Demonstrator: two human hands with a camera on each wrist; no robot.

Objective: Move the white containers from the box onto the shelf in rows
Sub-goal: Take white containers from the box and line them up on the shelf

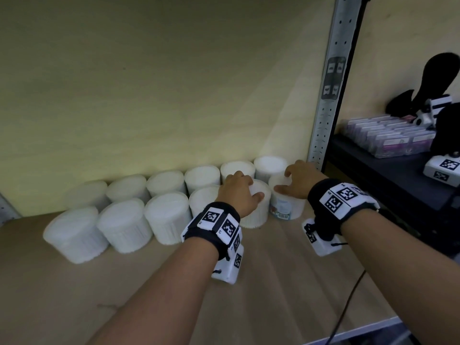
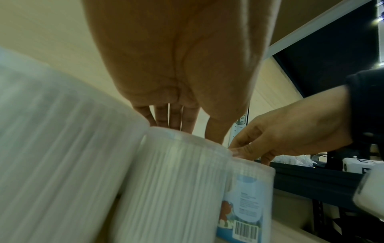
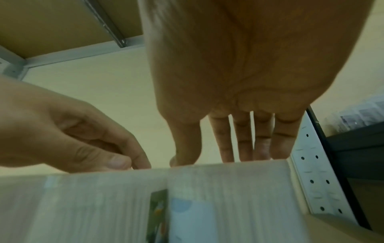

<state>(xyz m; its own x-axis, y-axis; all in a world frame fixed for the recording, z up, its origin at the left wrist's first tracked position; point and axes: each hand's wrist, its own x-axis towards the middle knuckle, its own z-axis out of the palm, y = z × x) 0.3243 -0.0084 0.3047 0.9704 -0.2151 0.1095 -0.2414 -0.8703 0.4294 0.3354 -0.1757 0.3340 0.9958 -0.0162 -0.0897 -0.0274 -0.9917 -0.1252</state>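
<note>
- While both hands set their containers down together, the shelf [image 1: 286, 270] already carries a back row of seven white containers [image 1: 164, 183] against the wall and a front row just before it; the step is best done by lowering each one flat, touching its neighbour and in line with the front row, then letting go straight upward so nothing tips.
- Front row: the two containers in hand stand side by side at its right end, near the perforated upright [image 1: 326, 115]. The box is not in view.
- Left hand [image 1: 239, 192]: draped over the top of a plain container [image 1: 258, 210], fingers curled over the far rim and thumb on the near edge, gripping it from above.
- Right hand [image 1: 298, 183]: fingers reaching down over the top of the labelled container [image 1: 286, 205], thumb at its left edge; the wrist view shows the fingers fairly straight, a light hold at the rim.
- Label: the barcode [image 1: 283, 216] faces forward; turning it to match the others is optional.
</note>
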